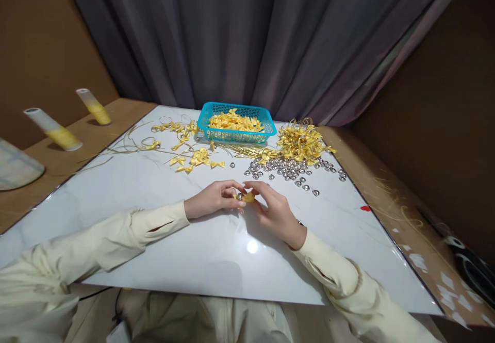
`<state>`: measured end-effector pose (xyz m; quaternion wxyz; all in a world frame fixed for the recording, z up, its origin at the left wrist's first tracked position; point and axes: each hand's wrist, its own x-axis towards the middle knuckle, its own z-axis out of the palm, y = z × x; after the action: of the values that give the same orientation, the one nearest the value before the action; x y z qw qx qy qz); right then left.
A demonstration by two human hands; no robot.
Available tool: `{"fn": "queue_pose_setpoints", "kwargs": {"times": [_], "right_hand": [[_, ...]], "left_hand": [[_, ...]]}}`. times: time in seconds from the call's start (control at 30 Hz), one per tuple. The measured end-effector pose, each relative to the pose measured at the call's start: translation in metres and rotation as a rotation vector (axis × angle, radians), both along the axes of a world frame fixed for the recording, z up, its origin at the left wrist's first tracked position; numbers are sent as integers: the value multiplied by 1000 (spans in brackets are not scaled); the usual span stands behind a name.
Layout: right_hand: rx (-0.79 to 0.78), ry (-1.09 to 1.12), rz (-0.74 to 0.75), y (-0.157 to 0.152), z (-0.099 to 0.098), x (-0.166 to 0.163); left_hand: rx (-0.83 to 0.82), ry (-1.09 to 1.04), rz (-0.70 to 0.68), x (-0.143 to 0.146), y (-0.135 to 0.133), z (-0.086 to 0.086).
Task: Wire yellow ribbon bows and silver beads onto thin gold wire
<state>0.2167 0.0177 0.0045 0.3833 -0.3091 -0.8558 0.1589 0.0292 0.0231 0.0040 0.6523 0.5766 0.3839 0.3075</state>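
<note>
Above the middle of the white tabletop (201, 260), my left hand (214, 198) and my right hand (275, 213) meet fingertip to fingertip. Between them is a small yellow ribbon bow (249, 197), pinched by the fingers of both. A shiny silver piece (240, 196) shows at the middle of the bow; whether it is fastened there I cannot tell. Just beyond my hands lie many loose silver heart-shaped pieces (286, 168). Several loose yellow bows (201, 156) are past my left hand.
A blue basket (204, 131) of bows stands at the back. Right of it is a heap of finished-looking bows with gold cord (299, 142). Gold cords (247, 151) lie in front. Yellow-wound spools (60, 135) stand on the left ledge. Black-handled scissors (472, 265) lie far right.
</note>
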Motion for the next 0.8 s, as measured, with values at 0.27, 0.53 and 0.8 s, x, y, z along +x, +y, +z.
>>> {"fn": "queue_pose_setpoints", "kwargs": {"times": [0.27,0.53,0.8], "right_hand": [[-42,14,-85,0,1,0],[-30,-8,-98,-1,-1,1],[-151,-5,-252,-2,3,-1]], "left_hand": [[23,7,-55,-1,0,3],[-110,1,-47,-6,7,6],[-166,55,-29,-6,8,7]]}}
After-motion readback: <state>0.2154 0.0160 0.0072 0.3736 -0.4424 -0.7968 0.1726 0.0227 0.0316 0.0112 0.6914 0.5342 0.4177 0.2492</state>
